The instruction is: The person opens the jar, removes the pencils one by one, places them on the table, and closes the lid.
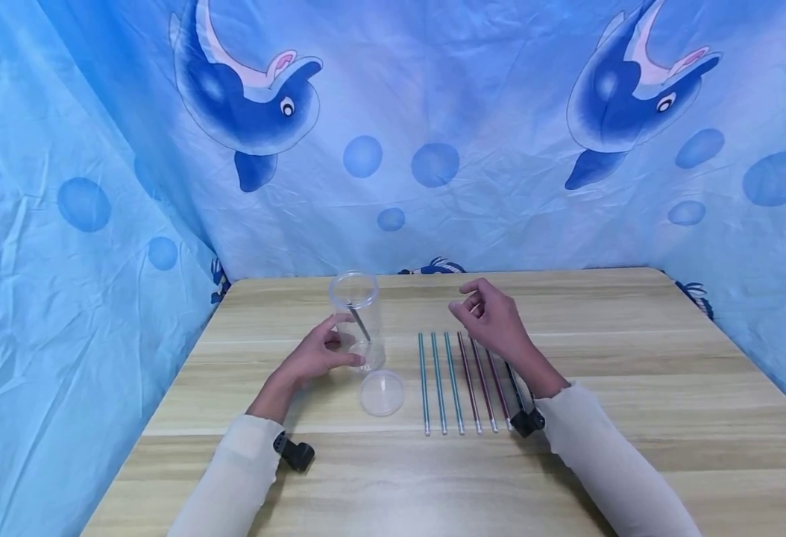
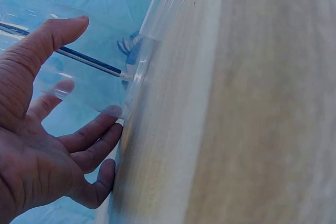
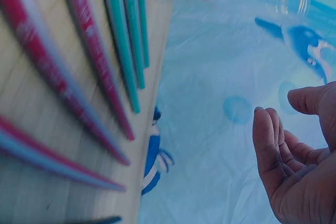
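Note:
A clear plastic jar [image 1: 374, 328] stands upright at the left middle of the table, its top uncovered. Inside it leans one dark pencil [image 1: 359, 322], also visible in the left wrist view. My left hand [image 1: 312, 354] holds the jar low on its side, thumb on one side and fingers on the other. A round clear lid [image 1: 382, 401] lies flat just in front of the jar. Raised above the far ends of the pencils, my right hand [image 1: 491, 317] holds nothing; its fingers are loosely bent, with the thumb apart from them in the right wrist view.
To the jar's right, three teal pencils [image 1: 439, 384] and three dark red pencils [image 1: 483, 384] lie side by side in a row. Black pencils [image 1: 516, 388] lie partly hidden under my right forearm. A blue dolphin-print cloth [image 1: 500, 216] hangs behind the wooden table [image 1: 393, 485].

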A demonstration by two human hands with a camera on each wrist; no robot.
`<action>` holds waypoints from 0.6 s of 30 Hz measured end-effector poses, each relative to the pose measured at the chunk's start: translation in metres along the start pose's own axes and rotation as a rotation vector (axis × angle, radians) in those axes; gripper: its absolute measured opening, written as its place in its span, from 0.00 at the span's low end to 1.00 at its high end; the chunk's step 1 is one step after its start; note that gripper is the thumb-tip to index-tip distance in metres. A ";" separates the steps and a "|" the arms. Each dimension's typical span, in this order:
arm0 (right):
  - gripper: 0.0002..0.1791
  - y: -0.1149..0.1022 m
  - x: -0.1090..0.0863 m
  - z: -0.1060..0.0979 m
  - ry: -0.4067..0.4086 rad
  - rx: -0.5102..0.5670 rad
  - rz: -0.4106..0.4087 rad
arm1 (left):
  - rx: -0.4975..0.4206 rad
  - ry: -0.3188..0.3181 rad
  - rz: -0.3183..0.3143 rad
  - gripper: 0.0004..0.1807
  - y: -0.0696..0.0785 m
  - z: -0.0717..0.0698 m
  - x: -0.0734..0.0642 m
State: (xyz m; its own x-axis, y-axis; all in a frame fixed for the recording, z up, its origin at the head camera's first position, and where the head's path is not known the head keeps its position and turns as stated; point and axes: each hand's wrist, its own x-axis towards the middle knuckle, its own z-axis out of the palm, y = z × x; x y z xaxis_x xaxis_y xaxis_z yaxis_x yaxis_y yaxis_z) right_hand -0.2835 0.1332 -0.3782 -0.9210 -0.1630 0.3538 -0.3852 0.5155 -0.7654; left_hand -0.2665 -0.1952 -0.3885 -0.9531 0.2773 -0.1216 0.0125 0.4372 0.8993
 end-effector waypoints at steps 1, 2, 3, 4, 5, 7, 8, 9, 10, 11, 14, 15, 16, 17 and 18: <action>0.21 -0.003 -0.001 0.001 -0.004 0.008 -0.002 | -0.001 0.002 -0.002 0.39 -0.003 0.000 0.002; 0.21 -0.006 -0.001 0.002 -0.006 0.009 -0.007 | -0.002 0.005 0.000 0.40 -0.008 -0.001 0.006; 0.21 -0.009 -0.002 0.003 -0.010 0.018 -0.008 | -0.004 0.007 0.003 0.40 -0.013 -0.001 0.009; 0.20 -0.012 -0.003 0.004 -0.014 0.027 -0.008 | -0.004 0.009 0.008 0.41 -0.018 -0.001 0.013; 0.20 -0.015 -0.004 0.005 -0.017 0.039 -0.008 | 0.000 0.010 0.015 0.42 -0.022 -0.001 0.016; 0.20 -0.021 -0.006 0.007 -0.033 0.065 -0.008 | 0.005 0.013 0.021 0.42 -0.029 -0.001 0.020; 0.20 -0.025 -0.007 0.008 -0.039 0.072 -0.010 | 0.007 0.016 0.023 0.43 -0.031 -0.001 0.022; 0.19 -0.028 -0.007 0.010 -0.047 0.084 -0.012 | 0.010 0.017 0.025 0.43 -0.032 -0.001 0.023; 0.20 -0.032 -0.008 0.012 -0.057 0.099 -0.013 | 0.012 0.019 0.025 0.42 -0.033 -0.001 0.023; 0.20 -0.037 -0.008 0.015 -0.064 0.113 -0.015 | 0.012 0.021 0.026 0.42 -0.033 -0.001 0.023; 0.20 -0.051 -0.007 0.025 -0.087 0.149 -0.031 | 0.008 0.027 0.025 0.42 -0.034 -0.002 0.023; 0.20 -0.056 -0.007 0.029 -0.097 0.165 -0.035 | 0.007 0.026 0.027 0.42 -0.035 -0.002 0.022; 0.20 -0.061 -0.007 0.033 -0.108 0.182 -0.037 | 0.006 0.028 0.026 0.42 -0.035 -0.002 0.022; 0.20 -0.066 -0.007 0.037 -0.115 0.192 -0.039 | 0.005 0.029 0.025 0.42 -0.035 -0.002 0.021; 0.20 -0.070 -0.007 0.041 -0.126 0.209 -0.039 | 0.005 0.030 0.022 0.42 -0.036 -0.002 0.020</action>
State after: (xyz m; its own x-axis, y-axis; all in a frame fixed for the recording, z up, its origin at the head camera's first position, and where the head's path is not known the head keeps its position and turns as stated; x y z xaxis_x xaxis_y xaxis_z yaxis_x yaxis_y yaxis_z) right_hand -0.2523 0.0636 -0.3494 -0.9002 -0.2899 0.3249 -0.4117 0.3239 -0.8518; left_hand -0.2868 -0.2073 -0.4223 -0.9612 0.2611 -0.0888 0.0352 0.4354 0.8995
